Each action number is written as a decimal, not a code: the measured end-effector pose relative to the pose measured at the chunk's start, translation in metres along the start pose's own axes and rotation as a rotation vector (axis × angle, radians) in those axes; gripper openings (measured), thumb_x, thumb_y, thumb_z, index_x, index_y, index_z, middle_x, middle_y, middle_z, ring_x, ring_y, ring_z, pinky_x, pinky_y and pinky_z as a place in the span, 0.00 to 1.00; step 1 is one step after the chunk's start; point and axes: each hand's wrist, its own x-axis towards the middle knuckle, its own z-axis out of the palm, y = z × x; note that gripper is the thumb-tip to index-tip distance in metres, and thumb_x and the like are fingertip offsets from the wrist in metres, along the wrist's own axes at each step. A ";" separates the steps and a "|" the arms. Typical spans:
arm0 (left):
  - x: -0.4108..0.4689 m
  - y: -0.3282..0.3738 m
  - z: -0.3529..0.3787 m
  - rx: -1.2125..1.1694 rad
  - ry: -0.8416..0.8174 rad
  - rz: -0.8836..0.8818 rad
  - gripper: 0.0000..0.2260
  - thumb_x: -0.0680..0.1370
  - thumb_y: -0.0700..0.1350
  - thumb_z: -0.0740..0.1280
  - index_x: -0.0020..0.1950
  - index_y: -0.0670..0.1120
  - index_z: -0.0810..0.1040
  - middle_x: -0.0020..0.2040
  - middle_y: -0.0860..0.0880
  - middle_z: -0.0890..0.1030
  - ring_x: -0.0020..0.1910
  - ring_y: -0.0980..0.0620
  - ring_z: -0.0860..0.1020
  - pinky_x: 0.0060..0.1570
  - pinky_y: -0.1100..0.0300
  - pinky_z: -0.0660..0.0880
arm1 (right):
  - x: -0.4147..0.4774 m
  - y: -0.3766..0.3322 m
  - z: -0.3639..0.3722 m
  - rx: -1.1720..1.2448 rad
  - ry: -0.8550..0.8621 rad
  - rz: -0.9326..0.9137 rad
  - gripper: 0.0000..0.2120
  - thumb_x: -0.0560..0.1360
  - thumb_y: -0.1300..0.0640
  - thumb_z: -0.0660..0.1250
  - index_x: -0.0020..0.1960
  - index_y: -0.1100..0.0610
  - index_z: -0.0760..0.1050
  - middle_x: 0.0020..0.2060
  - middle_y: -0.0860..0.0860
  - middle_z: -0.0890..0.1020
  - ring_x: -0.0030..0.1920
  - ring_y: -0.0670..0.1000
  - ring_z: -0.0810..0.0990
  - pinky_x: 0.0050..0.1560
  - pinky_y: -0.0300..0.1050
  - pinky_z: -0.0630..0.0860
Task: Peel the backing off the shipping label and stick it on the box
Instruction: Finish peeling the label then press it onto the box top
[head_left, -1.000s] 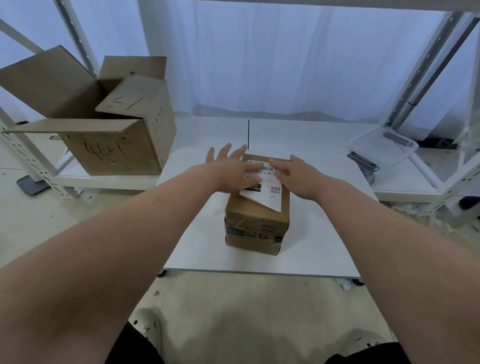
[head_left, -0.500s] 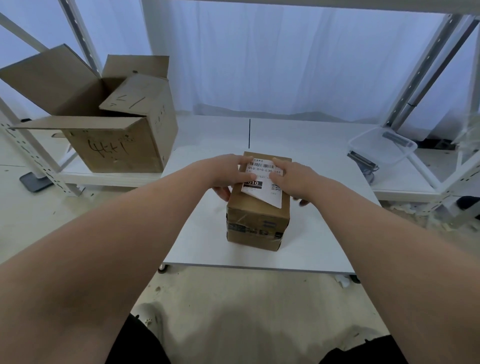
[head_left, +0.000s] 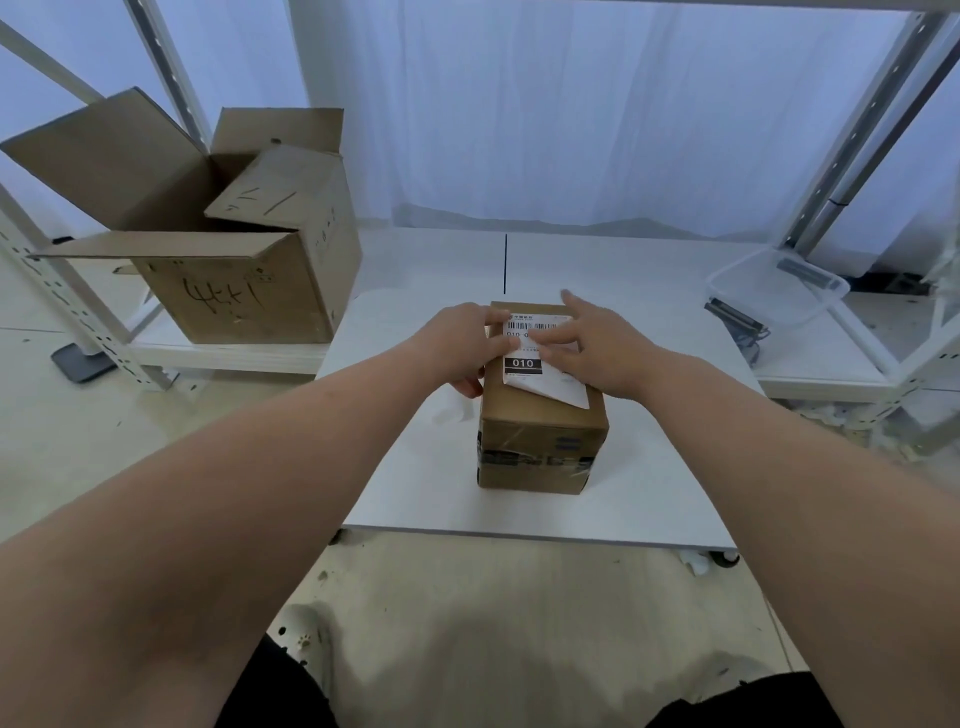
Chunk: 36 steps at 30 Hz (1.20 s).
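Label (head_left: 522, 364) lengthwise on box (head_left: 540, 441), barcode far

Soft, bluish daylight came through the white curtain (head_left: 571, 104) behind, nearly washed out. The box (head_left: 540, 436) threw only a faint shadow on the table (head_left: 415, 493). The wide lens bowed the shelf posts (head_left: 865, 124) at the edges.

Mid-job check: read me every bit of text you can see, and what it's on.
"010": white on a black bar, on the shipping label on the small box.
"010 0": under the label's barcode; the rest is hidden by the right hand.
Marker scrawl on the open carton front: not legible.
Label header and fine print: too small to read.
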 end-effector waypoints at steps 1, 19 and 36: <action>0.001 -0.001 0.000 -0.014 -0.004 0.005 0.23 0.80 0.50 0.62 0.74 0.52 0.63 0.40 0.47 0.78 0.28 0.52 0.79 0.28 0.62 0.79 | 0.000 0.001 0.000 -0.012 -0.024 -0.022 0.18 0.80 0.46 0.58 0.69 0.45 0.70 0.78 0.53 0.53 0.76 0.58 0.54 0.73 0.52 0.57; 0.000 -0.004 -0.004 -0.062 -0.124 -0.026 0.26 0.80 0.53 0.60 0.76 0.58 0.54 0.58 0.40 0.78 0.37 0.49 0.81 0.24 0.62 0.78 | -0.001 0.014 -0.001 0.205 -0.204 0.194 0.41 0.71 0.38 0.67 0.77 0.45 0.50 0.76 0.54 0.57 0.74 0.61 0.59 0.73 0.59 0.60; -0.033 0.014 -0.010 0.492 -0.166 0.465 0.14 0.72 0.55 0.71 0.55 0.51 0.79 0.57 0.51 0.73 0.56 0.52 0.70 0.57 0.59 0.68 | -0.011 0.010 -0.004 0.011 0.061 -0.004 0.20 0.78 0.50 0.63 0.68 0.53 0.72 0.66 0.55 0.73 0.65 0.57 0.71 0.63 0.48 0.71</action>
